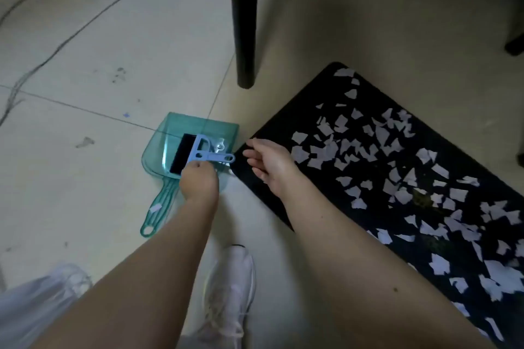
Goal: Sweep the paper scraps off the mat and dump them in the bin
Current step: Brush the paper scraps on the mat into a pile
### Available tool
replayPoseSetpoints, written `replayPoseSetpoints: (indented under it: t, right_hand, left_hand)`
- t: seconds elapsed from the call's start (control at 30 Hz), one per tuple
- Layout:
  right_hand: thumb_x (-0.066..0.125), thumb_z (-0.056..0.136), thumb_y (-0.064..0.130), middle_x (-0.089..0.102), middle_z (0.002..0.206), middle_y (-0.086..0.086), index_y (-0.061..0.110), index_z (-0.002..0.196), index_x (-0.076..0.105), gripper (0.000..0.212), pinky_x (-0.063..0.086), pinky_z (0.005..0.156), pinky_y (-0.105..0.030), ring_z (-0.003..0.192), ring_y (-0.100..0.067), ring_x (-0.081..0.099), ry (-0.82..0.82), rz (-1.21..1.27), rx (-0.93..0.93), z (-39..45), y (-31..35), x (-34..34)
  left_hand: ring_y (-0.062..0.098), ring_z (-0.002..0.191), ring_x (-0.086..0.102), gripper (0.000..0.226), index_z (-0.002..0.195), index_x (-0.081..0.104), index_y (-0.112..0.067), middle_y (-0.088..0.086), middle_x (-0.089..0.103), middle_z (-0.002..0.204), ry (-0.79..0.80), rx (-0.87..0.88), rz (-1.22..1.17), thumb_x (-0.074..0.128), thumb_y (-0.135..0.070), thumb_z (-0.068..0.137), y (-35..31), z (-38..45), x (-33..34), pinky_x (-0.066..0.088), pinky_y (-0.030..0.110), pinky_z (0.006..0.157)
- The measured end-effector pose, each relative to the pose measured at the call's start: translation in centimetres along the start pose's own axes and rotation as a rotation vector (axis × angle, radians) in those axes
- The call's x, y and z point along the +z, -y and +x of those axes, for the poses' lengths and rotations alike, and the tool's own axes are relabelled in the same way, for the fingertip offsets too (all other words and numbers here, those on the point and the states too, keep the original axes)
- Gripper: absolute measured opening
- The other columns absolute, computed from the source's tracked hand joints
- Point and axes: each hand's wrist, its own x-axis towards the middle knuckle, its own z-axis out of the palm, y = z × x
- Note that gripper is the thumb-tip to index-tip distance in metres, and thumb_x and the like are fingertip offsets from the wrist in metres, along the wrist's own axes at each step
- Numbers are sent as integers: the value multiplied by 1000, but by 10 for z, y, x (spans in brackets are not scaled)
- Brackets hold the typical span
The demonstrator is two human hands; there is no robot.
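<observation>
On the tiled floor [85,65] at left lies a teal dustpan [167,147], thin stiff plastic, probably light, best taken by its ribbed handle [160,204]. A small blue brush [198,150] rests in the pan; the left hand [198,181] has its grip curled round the brush's slim handle, the natural place to hold it. The right hand [269,161] hovers beside it, fingers relaxed, grasping nothing. Further right, the black mat [283,127] carries many paper scraps [397,178]: featherlight, likely to scatter under hard strokes.
</observation>
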Motion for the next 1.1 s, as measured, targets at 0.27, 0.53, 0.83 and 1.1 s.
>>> replayPoseSetpoints:
  t: [0.27,0.53,0.83,1.1]
  right_hand:
    - [56,90,25,53,113,-6,13,128,47,40,38,64,-22,86,-20,52,-195,-531,-68,43,-26,60]
    - [57,88,17,68,112,-10,11,109,65,23,52,77,-27,102,-29,64,-299,-650,-71,70,-39,74]
    - [54,89,16,71,90,-7,16,85,66,13,55,75,-33,83,-22,67,-493,-228,-321,37,-25,64]
    - [49,96,18,66,102,-2,16,102,67,18,51,78,-22,93,-14,62,-621,-124,-574,-26,-8,-2]
  left_hand:
    - [26,73,54,18,64,55,-16,15,62,78,22,-132,-103,37,-18,69,5,28,-10,52,40,75]
    - [27,74,47,15,63,46,-16,8,51,70,134,-171,-2,44,-9,76,21,56,3,44,32,64]
    - [22,49,61,31,105,57,1,17,66,84,64,-193,-137,45,-25,92,-13,21,4,47,26,52]
    - [5,36,41,34,94,56,-11,3,61,69,386,-503,-196,43,-41,99,-48,-37,45,30,8,31]
